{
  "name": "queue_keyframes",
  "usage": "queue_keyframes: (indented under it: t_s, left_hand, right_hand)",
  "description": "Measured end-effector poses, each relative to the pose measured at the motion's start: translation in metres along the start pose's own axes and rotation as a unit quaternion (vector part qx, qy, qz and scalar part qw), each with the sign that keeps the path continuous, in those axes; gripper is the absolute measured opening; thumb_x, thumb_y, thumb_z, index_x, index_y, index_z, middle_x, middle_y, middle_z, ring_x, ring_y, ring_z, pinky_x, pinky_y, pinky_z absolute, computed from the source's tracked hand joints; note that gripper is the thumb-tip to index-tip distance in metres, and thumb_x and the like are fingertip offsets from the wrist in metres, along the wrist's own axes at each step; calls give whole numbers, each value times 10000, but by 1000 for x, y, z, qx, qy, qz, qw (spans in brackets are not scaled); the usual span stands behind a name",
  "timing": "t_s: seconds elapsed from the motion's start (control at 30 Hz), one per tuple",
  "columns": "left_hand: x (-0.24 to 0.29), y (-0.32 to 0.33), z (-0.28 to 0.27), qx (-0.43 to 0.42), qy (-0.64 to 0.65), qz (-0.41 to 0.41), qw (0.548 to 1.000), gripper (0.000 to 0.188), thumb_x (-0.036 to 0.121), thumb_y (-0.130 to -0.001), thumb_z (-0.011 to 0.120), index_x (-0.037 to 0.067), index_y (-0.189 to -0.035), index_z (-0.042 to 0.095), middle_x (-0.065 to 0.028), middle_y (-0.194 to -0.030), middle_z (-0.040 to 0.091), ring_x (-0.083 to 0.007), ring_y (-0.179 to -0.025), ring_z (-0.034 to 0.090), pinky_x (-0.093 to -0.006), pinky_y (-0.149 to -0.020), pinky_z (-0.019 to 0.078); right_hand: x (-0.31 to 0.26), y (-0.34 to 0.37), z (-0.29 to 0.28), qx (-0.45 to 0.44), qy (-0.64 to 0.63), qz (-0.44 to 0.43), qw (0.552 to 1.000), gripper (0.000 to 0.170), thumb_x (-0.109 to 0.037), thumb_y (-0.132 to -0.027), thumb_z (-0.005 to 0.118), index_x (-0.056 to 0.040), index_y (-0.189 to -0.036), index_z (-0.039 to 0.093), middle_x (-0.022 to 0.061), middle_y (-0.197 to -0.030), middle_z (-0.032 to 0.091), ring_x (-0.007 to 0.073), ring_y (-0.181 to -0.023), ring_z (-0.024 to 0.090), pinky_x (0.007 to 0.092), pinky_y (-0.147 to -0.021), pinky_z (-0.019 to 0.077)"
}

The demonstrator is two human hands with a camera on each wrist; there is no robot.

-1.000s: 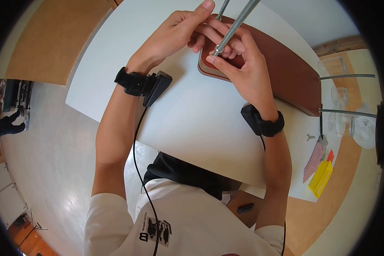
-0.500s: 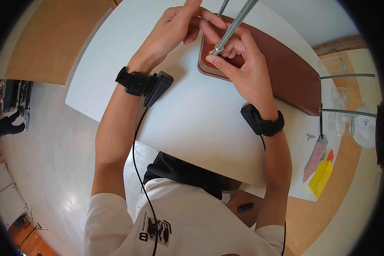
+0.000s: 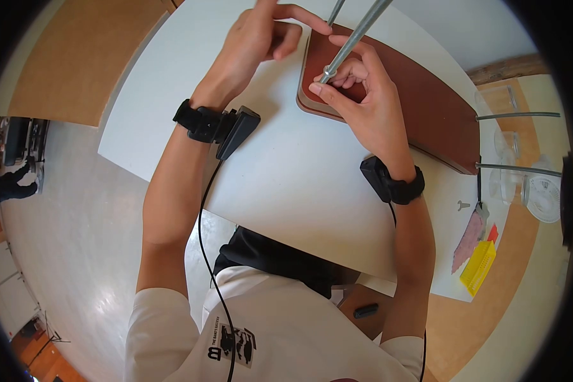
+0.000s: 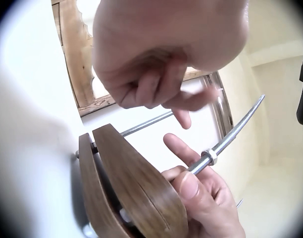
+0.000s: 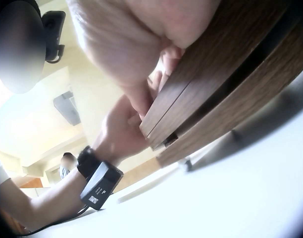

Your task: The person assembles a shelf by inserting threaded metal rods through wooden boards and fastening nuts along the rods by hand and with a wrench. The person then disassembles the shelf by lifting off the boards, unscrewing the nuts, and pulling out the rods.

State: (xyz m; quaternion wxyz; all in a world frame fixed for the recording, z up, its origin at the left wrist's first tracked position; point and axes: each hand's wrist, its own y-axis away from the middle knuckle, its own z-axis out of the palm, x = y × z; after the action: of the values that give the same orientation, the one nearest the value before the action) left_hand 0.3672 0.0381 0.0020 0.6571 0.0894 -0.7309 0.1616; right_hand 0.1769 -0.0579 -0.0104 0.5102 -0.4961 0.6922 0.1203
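Observation:
A brown wooden piece (image 3: 433,108) made of stacked boards lies on the white table, with metal rods standing up from its near end. My right hand (image 3: 379,105) pinches one threaded rod (image 3: 359,36) low down, thumb and fingers at a nut (image 3: 328,72). In the left wrist view this nut (image 4: 209,157) sits around the rod just above the right thumb. My left hand (image 3: 251,48) is held to the left of the rod, index finger stretched out and other fingers bent, holding nothing. The right wrist view shows the boards' edge (image 5: 191,101) beside my right hand (image 5: 136,42).
Two more rods (image 3: 519,115) extend from the wooden piece's far right end. A small wrench (image 3: 463,205), a pink cloth (image 3: 468,242) and a yellow tray (image 3: 478,268) lie at the table's right. Clear plastic containers and a white round object (image 3: 544,198) stand beyond.
My left hand has pulled away from the rod, up and to the left, and its fingers have spread apart. The right hand keeps its pinch in nearly the same place.

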Motion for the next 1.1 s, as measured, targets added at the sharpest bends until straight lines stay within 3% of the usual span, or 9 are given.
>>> queue_keyframes:
  t_s: [0.13, 0.2, 0.4, 0.5, 0.6, 0.77, 0.83, 0.9, 1.1]
  left_hand:
    - [8, -2, 3, 44, 10, -7, 999, 925, 728, -1043, 124, 53, -1051, 756, -38, -672, 709, -65, -484, 411, -225, -479, 227]
    - [15, 2, 15, 40, 32, -12, 999, 931, 730, -1042, 121, 56, -1016, 763, -38, -659, 702, -65, -478, 406, -225, -477, 223]
    - [-1, -2, 2, -9, 25, -16, 1000, 929, 740, -1038, 135, 54, -981, 760, -46, -699, 721, -69, -467, 399, -214, -474, 244]
    - [-7, -6, -2, 46, 11, 13, 999, 941, 745, -1033, 130, 49, -1000, 762, -59, -726, 737, -73, -467, 409, -204, -476, 262]
    - [2, -4, 6, 87, 65, -15, 994, 949, 745, -1032, 119, 47, -1014, 762, -64, -726, 744, -72, -469, 423, -197, -475, 265]
    - [1, -1, 8, -66, 96, -9, 993, 949, 745, -1031, 112, 51, -1030, 759, -65, -762, 758, -67, -514, 489, -214, -469, 260]
    - [1, 0, 8, -53, 65, -12, 996, 942, 741, -1033, 114, 55, -1025, 759, -59, -746, 749, -69, -519, 493, -222, -471, 252]
    - [-1, -1, 10, -38, 32, -15, 999, 935, 737, -1036, 116, 59, -1020, 759, -52, -730, 740, -72, -524, 496, -229, -473, 244]
    - [-1, 0, 21, -5, 50, 11, 999, 881, 719, -1050, 152, 79, -956, 750, 0, -632, 663, -72, -513, 476, -226, -500, 237]
  right_hand:
    - [4, 0, 1, 14, 7, -15, 1000, 615, -122, -840, 845, -60, -1369, 536, 51, -811, 704, 148, -764, 646, 283, -778, 541]
    - [1, 0, 1, 6, 12, -6, 1000, 566, -24, -867, 809, -12, -1360, 533, 11, -862, 682, 81, -825, 596, 253, -819, 504]
    - [2, 0, 1, 6, 17, -1, 1000, 571, -28, -864, 813, -12, -1363, 535, 10, -860, 687, 84, -818, 602, 256, -819, 508]
    - [6, 0, 2, 20, 3, -21, 1000, 597, -127, -851, 835, -63, -1366, 540, 45, -812, 705, 144, -762, 633, 280, -783, 529]
    - [-1, 0, 0, 3, 14, -5, 1000, 576, -31, -868, 811, -12, -1366, 524, 12, -863, 685, 86, -822, 609, 251, -822, 504]
    - [6, 1, 2, 17, 10, -13, 1000, 571, -36, -859, 819, -10, -1347, 525, 11, -886, 689, 93, -820, 602, 253, -822, 502]
    - [6, 1, 2, 20, 14, -12, 1000, 570, -36, -856, 822, -9, -1341, 525, 12, -894, 691, 96, -824, 601, 255, -822, 502]
    - [10, 0, 3, 23, 19, -28, 999, 643, -117, -840, 840, -54, -1386, 508, 68, -836, 707, 166, -777, 660, 305, -788, 551]
    - [3, 3, 2, 14, 35, -26, 999, 622, -145, -854, 832, -50, -1381, 516, 76, -857, 724, 174, -783, 672, 300, -788, 547]
